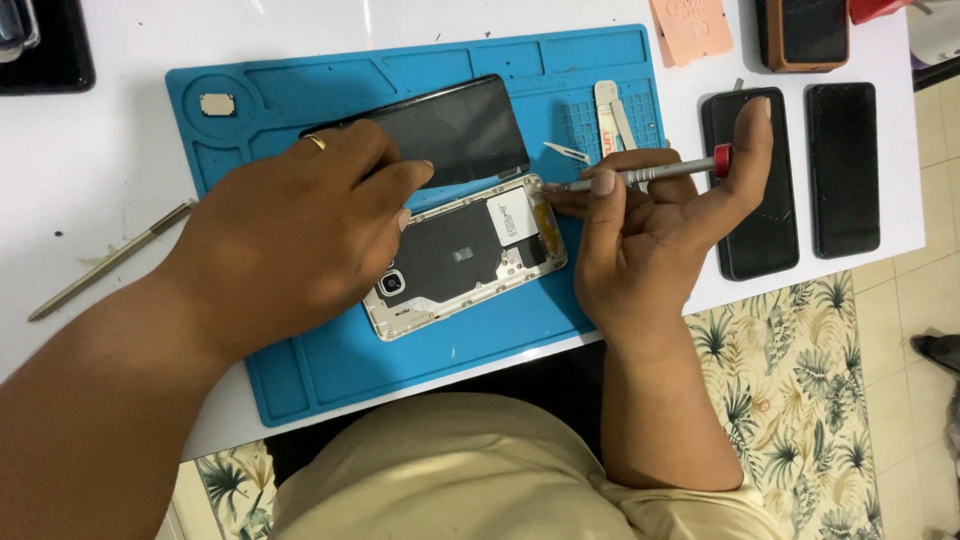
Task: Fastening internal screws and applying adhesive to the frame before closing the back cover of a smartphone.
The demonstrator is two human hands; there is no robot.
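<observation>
Phone repair bench: blue repair mat (300,385), spare phones (843,165)

A white rectangular label (513,215) sits on the opened phone's (455,262) back, just left of the screwdriver (640,174) tip. Beyond the right hand (650,230) lie two dark phone screens (757,185) (one cracked); a detached black screen (450,128) lies under the left hand's (300,230) fingertips.

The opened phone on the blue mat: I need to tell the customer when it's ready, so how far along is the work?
Done: the back cover is off and lies on the blue mat behind the opened phone. In hand: the left hand steadies the phone while the right hand sets a screwdriver at its top corner. Left: the inner frame and camera are in place; reassembly not begun.
</observation>
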